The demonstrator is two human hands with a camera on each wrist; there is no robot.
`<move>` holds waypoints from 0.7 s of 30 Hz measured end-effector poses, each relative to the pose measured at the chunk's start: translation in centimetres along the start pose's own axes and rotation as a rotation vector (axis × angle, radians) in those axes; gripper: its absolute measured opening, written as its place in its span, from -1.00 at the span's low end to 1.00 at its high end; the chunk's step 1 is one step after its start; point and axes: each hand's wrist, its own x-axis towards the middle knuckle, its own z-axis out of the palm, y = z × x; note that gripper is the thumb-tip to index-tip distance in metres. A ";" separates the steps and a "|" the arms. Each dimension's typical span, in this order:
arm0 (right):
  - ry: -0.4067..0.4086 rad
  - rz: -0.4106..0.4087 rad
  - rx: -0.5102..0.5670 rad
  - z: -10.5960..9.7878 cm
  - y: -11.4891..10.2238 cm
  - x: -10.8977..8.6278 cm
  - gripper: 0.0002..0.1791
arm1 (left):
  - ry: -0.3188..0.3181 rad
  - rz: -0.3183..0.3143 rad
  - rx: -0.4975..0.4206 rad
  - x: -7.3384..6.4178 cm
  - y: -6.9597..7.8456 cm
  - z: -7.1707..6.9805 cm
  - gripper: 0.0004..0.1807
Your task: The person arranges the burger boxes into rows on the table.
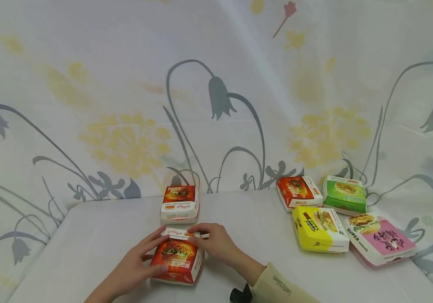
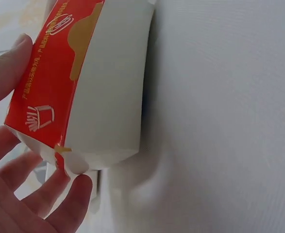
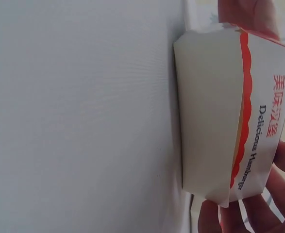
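1. Lettering in English on the held burger box (image 1: 176, 261) — "Delicious Hamburger" in black, beside larger red Chinese characters — shows in the right wrist view; the left wrist view shows a line of small gold Chinese characters and white line drawings on a red side.

2. "SUPER BURGER" runs along the pink box (image 1: 381, 240) at right; print on the sleeve (image 1: 280, 288) is too small to read surely.

3. Left hand (image 1: 134, 263) grips the box from its left, thumb on the near part of the lid, fingers spread toward the far left corner. Right hand (image 1: 216, 244) holds the far right corner between thumb and bent fingers.

4. Held between both hands, the box sits low over the white table (image 1: 87, 240), just in front of a rear red box (image 1: 180, 206); whether its whole base touches the table cannot be told.

5. Lid closed, the box wears a burger picture on red, with a white strip at its far edge and plain white lower walls.

6. At right stand a second red box (image 1: 299, 192), a green box (image 1: 344, 194) and a yellow box (image 1: 318, 229) — grouped near the pink one.
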 end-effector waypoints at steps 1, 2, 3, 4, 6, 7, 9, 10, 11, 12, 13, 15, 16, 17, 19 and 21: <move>0.001 -0.003 -0.005 0.0 0.0 -0.1 -0.72 | 0.002 0.014 0.000 -0.1 -0.1 -0.2 -0.26; 0.002 -0.004 -0.010 0.0 -0.1 -0.1 -0.70 | 0.006 0.032 0.000 -0.1 -0.1 -0.3 -0.27; 0.001 -0.004 -0.016 0.0 -0.1 -0.2 -0.67 | 0.012 0.043 0.003 -0.2 -0.2 -0.5 -0.30; 0.001 -0.002 -0.025 -0.1 -0.1 -0.2 -0.64 | 0.018 0.062 0.008 -0.3 -0.3 -0.6 -0.33; 0.005 0.012 -0.038 0.0 -0.1 -0.3 -0.52 | 0.031 0.089 0.012 -0.4 -0.4 -0.9 -0.41; 0.011 0.022 -0.046 0.1 -0.1 -0.3 -0.46 | 0.035 0.097 0.013 -0.5 -0.4 -1.0 -0.45; 0.026 0.028 -0.059 0.2 -0.1 -0.5 -0.34 | 0.041 0.105 0.013 -0.6 -0.5 -1.1 -0.51; 0.034 0.030 -0.063 0.3 -0.2 -0.5 -0.28 | 0.044 0.110 0.008 -0.6 -0.4 -1.1 -0.52; 0.042 0.032 -0.065 0.3 -0.2 -0.6 -0.24 | 0.044 0.104 0.004 -0.6 -0.4 -1.0 -0.53; 0.047 0.029 -0.066 0.4 -0.2 -0.7 -0.22 | 0.046 0.094 0.003 -0.6 -0.3 -1.0 -0.52; 0.044 0.025 -0.062 0.4 -0.3 -0.7 -0.21 | 0.044 0.079 0.002 -0.7 -0.1 -0.9 -0.50; 0.029 0.017 -0.053 0.4 -0.4 -0.8 -0.22 | 0.039 0.053 0.019 -0.8 0.3 -0.5 -0.45; 0.018 0.013 -0.046 0.4 -0.4 -0.9 -0.23 | 0.036 0.042 0.033 -0.8 0.5 -0.3 -0.41; 0.006 0.004 -0.043 0.3 -0.4 -0.9 -0.24 | 0.035 0.032 0.050 -0.9 0.7 -0.1 -0.36; -0.021 -0.015 -0.036 0.2 -0.4 -0.9 -0.26 | 0.031 0.030 0.089 -0.8 1.0 0.4 -0.27; -0.048 -0.037 -0.029 0.0 -0.4 -0.8 -0.28 | 0.026 0.042 0.109 -0.7 1.2 0.6 -0.21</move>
